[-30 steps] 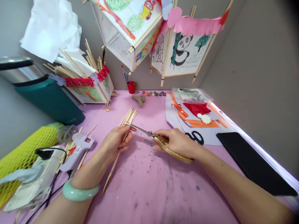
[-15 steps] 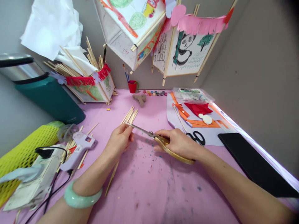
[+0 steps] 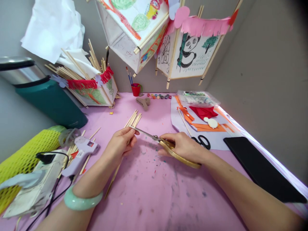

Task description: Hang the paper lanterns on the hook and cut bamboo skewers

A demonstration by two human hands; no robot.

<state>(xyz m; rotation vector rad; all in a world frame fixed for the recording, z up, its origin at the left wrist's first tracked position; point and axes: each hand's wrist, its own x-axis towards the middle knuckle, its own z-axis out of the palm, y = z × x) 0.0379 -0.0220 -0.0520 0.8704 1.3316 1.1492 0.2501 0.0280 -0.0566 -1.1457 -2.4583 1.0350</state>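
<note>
My left hand point(image 3: 122, 142) is closed in a pinch around a long thin wooden stick point(image 3: 113, 181), which slopes down toward the lower left. Its upper end is hidden by the fingers. In my right hand point(image 3: 183, 146) is a pair of gold-handled scissors point(image 3: 172, 152), with fingers wrapped round the handle. The scissor blades point left, their tips right at my left thumb and forefinger. Whether the blades touch the stick, I cannot tell. Just beyond my left fingertips, a small bundle of wooden sticks point(image 3: 136, 118) lies on the pink table point(image 3: 149, 192).
On the left are a teal bottle point(image 3: 48, 99), a lilac glue gun point(image 3: 80, 152) with a cable, and a lantern-like box point(image 3: 93, 94) full of sticks. Paper lanterns point(image 3: 190, 54) hang overhead. Black-handled scissors point(image 3: 203, 141) and a black slab point(image 3: 260, 163) lie right.
My left hand has shifted slightly, its lower fingers a little looser. The stick's lower end has swung a bit left and up. The scissors have barely moved.
</note>
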